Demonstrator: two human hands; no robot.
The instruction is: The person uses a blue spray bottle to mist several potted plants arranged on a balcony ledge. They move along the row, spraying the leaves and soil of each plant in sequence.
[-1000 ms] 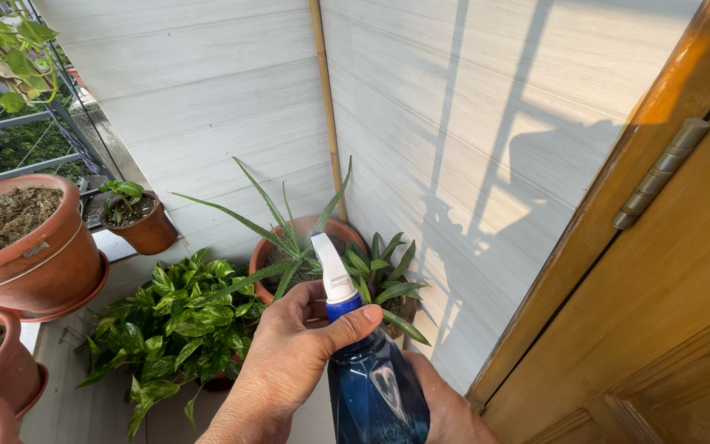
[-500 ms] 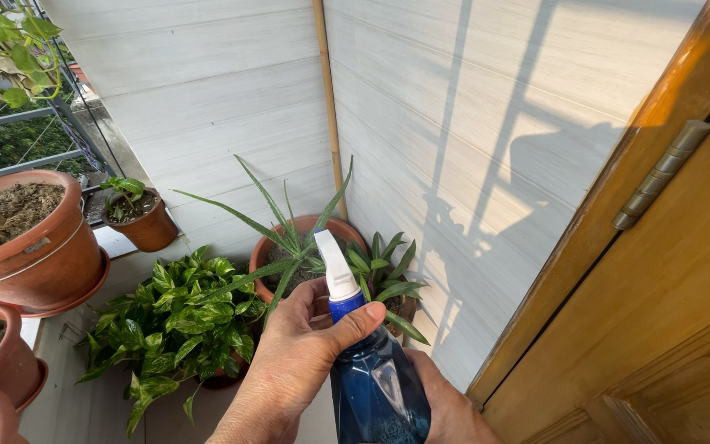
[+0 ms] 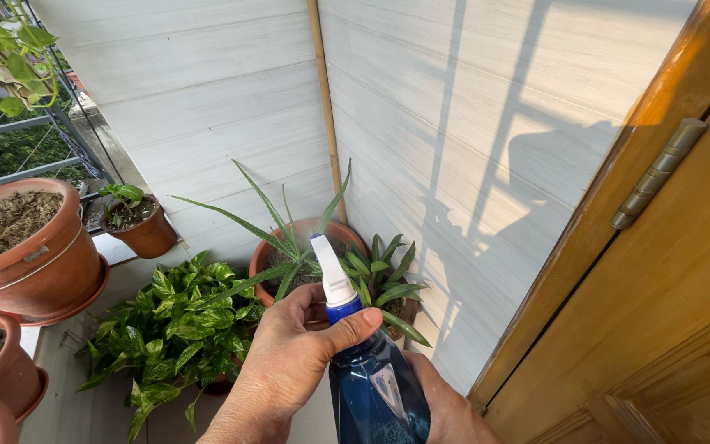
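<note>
A blue translucent spray bottle (image 3: 375, 395) with a white nozzle (image 3: 328, 275) is held upright low in the middle of the view. My left hand (image 3: 289, 362) wraps the neck, thumb across the blue collar under the nozzle. My right hand (image 3: 447, 409) cups the bottle's body from behind and below; only part of it shows. The nozzle points towards a terracotta pot (image 3: 289, 247) with long narrow leaves, and a small spiky-leaved plant (image 3: 381, 275) stands right beside it.
A bushy broad-leaved green plant (image 3: 170, 321) grows at lower left. Several terracotta pots (image 3: 30, 263) stand along the left by a metal railing. A white panelled wall (image 3: 421, 140) forms the corner, and a wooden door with a hinge (image 3: 659, 173) fills the right.
The bottle and both hands have stayed almost in place, shifting only slightly; the left thumb has settled across the collar.
</note>
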